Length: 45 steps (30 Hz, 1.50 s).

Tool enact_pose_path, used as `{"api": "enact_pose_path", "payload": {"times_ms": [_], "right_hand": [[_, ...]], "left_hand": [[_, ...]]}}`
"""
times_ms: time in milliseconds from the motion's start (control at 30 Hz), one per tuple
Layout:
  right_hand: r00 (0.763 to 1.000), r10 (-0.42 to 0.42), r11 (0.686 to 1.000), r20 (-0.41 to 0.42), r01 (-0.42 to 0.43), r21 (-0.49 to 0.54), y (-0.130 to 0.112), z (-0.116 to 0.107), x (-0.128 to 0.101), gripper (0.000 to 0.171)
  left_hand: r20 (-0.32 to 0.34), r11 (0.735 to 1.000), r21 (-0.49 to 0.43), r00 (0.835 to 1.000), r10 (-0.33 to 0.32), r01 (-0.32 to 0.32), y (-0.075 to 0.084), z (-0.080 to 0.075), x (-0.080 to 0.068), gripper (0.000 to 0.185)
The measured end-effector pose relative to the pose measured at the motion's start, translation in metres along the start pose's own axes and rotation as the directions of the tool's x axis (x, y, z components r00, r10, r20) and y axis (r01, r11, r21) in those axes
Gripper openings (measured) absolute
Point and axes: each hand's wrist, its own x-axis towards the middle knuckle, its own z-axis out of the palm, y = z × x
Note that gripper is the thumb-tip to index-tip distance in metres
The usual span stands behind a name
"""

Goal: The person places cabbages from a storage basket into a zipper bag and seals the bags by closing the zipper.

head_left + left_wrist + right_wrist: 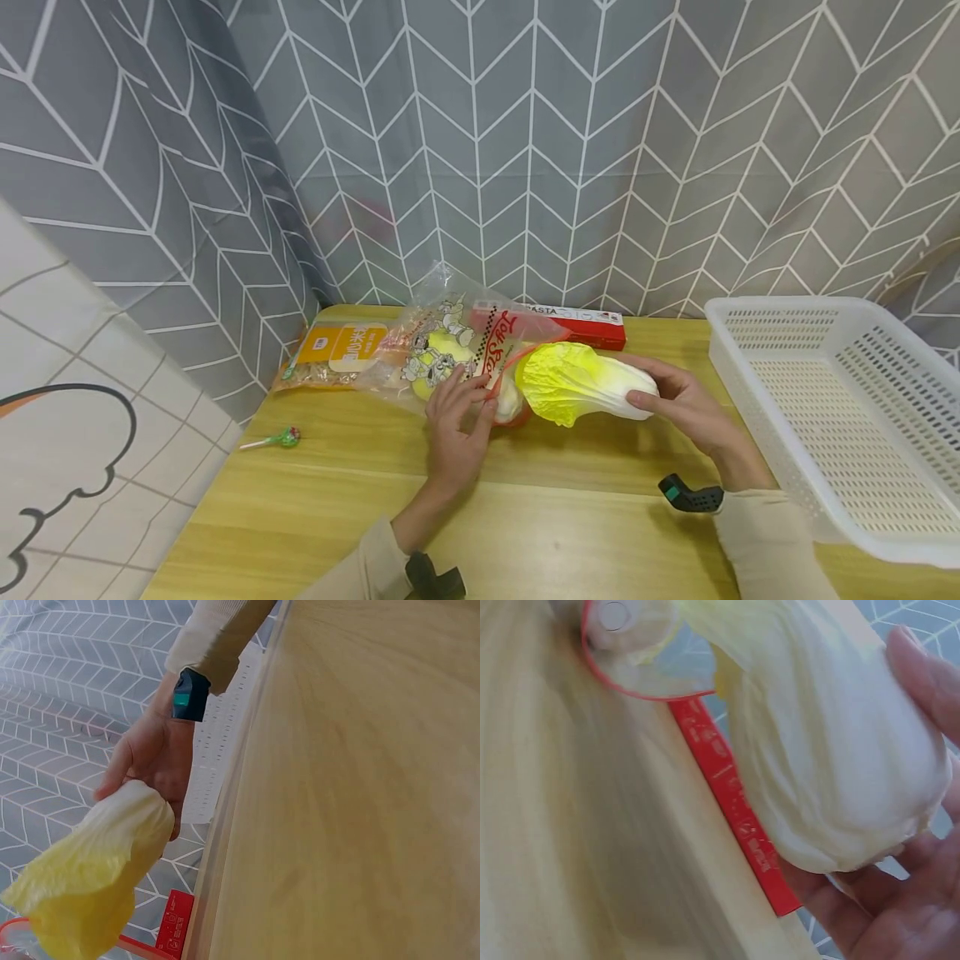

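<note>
A yellow and white napa cabbage [592,385] is held above the table by my right hand [678,400], which grips its white base between thumb and fingers. In the right wrist view the white ribbed end of the cabbage [832,742] lies against the palm. The leafy end points left, at the red-rimmed mouth of a clear printed plastic bag [491,346]. My left hand [459,433] holds the bag near its mouth, with the fingers over the plastic. Inside the bag are yellow-green and whitish things, partly hidden by the print.
A red pasta box [600,332] lies behind the bag, by the curtain. An orange-labelled packet [337,350] is at the back left, a green lollipop [288,437] in front of it. A white plastic basket [772,329] stands on the right. The wooden table [555,533] spans the front.
</note>
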Motion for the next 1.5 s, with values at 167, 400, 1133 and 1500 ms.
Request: {"api": "enact_pose_path", "payload": {"times_ms": [167, 400, 1133, 1500], "right_hand": [[0.995, 0.017, 0.990, -0.099, -0.031, -0.135, 0.001, 0.009, 0.003, 0.054], [0.994, -0.009, 0.920, -0.105, -0.033, -0.391, -0.008, 0.021, 0.008, 0.057], [0.932, 0.003, 0.990, -0.361, -0.054, -0.131, -0.025, 0.040, 0.014, 0.052], [0.953, -0.026, 0.959, -0.302, -0.061, -0.275, -0.014, 0.046, 0.016, 0.051]], "left_hand": [[-0.007, 1.000, -0.005, 1.000, 0.002, -0.002, 0.001, 0.000, 0.000, 0.012], [-0.023, 1.000, -0.021, 1.000, 0.009, -0.010, 0.003, -0.002, 0.001, 0.011], [-0.024, 0.997, -0.058, 0.998, 0.053, -0.054, 0.000, 0.002, 0.001, 0.009], [-0.026, 0.997, -0.042, 0.998, 0.058, -0.059, 0.000, 0.000, 0.000, 0.010]]}}
